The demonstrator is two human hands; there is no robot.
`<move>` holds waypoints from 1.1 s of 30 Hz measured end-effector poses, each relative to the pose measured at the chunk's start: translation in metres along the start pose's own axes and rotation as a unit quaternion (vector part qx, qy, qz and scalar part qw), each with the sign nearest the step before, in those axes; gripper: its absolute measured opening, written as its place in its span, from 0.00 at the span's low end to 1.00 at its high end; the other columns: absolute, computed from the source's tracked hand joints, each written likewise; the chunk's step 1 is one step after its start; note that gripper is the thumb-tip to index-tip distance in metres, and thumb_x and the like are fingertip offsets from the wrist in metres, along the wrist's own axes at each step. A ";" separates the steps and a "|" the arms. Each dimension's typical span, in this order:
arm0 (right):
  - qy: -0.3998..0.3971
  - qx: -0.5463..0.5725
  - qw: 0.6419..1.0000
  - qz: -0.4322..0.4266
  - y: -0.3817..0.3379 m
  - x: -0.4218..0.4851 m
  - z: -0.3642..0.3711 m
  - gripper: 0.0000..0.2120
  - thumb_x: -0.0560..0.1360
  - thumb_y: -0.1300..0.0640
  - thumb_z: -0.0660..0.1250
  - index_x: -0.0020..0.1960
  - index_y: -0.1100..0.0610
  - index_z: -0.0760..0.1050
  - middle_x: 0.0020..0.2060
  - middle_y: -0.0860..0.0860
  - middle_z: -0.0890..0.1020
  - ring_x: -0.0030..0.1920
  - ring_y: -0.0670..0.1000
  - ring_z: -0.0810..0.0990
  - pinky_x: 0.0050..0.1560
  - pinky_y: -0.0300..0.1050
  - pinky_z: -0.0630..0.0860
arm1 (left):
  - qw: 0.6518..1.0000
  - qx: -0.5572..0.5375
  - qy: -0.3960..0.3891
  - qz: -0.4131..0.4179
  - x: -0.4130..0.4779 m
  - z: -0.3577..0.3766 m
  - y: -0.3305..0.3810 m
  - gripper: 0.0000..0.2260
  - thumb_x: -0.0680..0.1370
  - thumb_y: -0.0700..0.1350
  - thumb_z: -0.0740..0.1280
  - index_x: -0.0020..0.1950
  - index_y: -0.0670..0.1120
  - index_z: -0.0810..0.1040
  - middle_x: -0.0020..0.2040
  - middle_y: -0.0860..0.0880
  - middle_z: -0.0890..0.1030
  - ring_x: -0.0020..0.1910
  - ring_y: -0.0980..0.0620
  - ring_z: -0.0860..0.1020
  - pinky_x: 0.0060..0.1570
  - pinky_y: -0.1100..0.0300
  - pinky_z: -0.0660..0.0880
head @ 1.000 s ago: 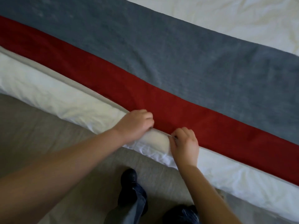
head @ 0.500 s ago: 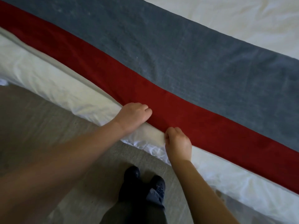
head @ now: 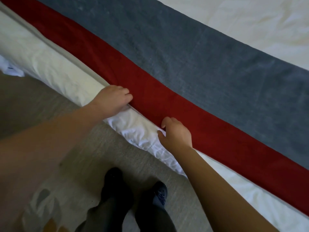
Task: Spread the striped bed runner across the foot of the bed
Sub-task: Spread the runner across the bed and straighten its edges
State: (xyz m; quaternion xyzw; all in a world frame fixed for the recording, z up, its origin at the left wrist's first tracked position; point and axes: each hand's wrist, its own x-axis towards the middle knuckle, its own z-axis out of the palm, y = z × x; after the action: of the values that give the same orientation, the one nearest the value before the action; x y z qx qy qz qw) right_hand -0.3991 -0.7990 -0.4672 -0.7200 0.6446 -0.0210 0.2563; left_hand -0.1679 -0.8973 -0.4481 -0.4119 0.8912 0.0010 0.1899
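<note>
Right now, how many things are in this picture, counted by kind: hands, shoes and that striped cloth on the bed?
Hands: 2, the left hand and the right hand
Shoes: 2, the left shoe and the right shoe, both dark
Bed runner: 1, with a red and a grey-blue stripe
Total: 5

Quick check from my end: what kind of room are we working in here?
Likely a bedroom, possibly a hotel room: white bedding spreads wide, a red and grey striped bed runner lies across it, and grey carpet covers the floor alongside.
</note>
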 end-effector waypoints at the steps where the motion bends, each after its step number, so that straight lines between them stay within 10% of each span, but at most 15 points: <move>1: 0.008 0.001 1.000 -0.006 -0.007 0.007 0.001 0.11 0.76 0.50 0.64 0.55 0.54 0.72 0.48 0.49 0.76 0.47 0.50 0.75 0.38 0.44 0.72 | 1.000 0.015 -0.006 0.004 0.001 -0.001 -0.004 0.08 0.76 0.40 0.61 0.53 0.46 0.75 0.47 0.49 0.77 0.48 0.48 0.75 0.49 0.55 0.72; 10: 0.048 0.008 0.998 0.048 -0.048 0.035 0.022 0.07 0.73 0.62 0.63 0.48 0.58 0.78 0.45 0.51 0.78 0.43 0.52 0.76 0.40 0.48 0.76 | 0.993 -0.027 0.112 0.019 -0.009 0.008 -0.020 0.06 0.67 0.28 0.66 0.34 0.37 0.75 0.30 0.41 0.74 0.30 0.42 0.75 0.33 0.51 0.71; 24: 0.074 0.002 0.994 0.079 -0.140 0.095 0.039 0.08 0.74 0.53 0.65 0.50 0.56 0.77 0.46 0.52 0.77 0.46 0.54 0.76 0.37 0.45 0.72 | 0.997 0.030 0.041 0.050 -0.008 0.023 -0.125 0.07 0.74 0.35 0.60 0.48 0.42 0.77 0.44 0.45 0.78 0.47 0.44 0.76 0.44 0.52 0.72; 29: 0.106 -0.054 0.987 0.107 -0.181 0.124 0.052 0.10 0.71 0.67 0.61 0.50 0.58 0.75 0.46 0.54 0.77 0.45 0.56 0.76 0.35 0.44 0.63 | 0.984 0.123 0.107 0.072 -0.019 0.026 -0.128 0.04 0.61 0.41 0.69 0.28 0.48 0.77 0.26 0.52 0.75 0.26 0.52 0.77 0.26 0.64 0.72; 33: 0.071 -0.139 0.987 0.045 -0.188 0.113 0.064 0.09 0.74 0.66 0.58 0.52 0.58 0.72 0.46 0.54 0.76 0.46 0.56 0.75 0.36 0.46 0.62 | 0.982 0.068 0.146 0.098 -0.033 0.048 -0.131 0.05 0.64 0.36 0.69 0.32 0.45 0.76 0.29 0.49 0.75 0.29 0.49 0.76 0.28 0.60 0.71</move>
State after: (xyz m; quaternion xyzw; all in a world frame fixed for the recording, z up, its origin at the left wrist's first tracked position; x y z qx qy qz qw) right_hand -0.1846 -0.8763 -0.4825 -0.7153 0.6898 0.0293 0.1077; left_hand -0.0363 -0.9519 -0.4607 -0.3043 0.9434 -0.1013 0.0849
